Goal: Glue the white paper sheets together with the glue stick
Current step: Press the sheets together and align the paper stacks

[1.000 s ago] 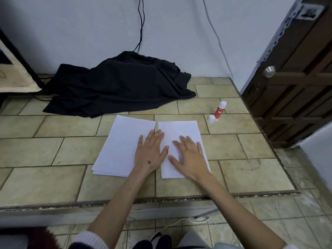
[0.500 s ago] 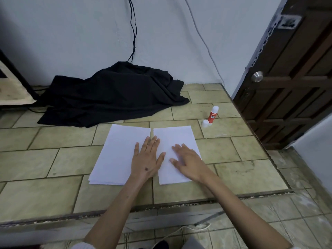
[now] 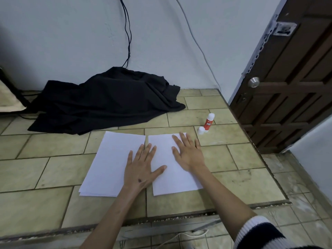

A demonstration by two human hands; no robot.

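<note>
Two lots of white paper lie side by side on the tiled platform: a small stack on the left and a single sheet on the right. My left hand lies flat with straight fingers across the gap, its thumb on the right sheet. Flat on the upper part of the right sheet rests my right hand, fingers spread. A red glue stick stands upright beyond the right sheet's far corner, and its white cap sits beside it.
A crumpled black cloth covers the back of the platform by the wall, with cables hanging above it. A dark wooden door stands at the right. The platform's front edge drops to a lower tiled floor.
My right hand has slid up the right sheet toward its far edge. The left hand has stayed about where it was. The camera has tilted, so the scene sits lower in view.
</note>
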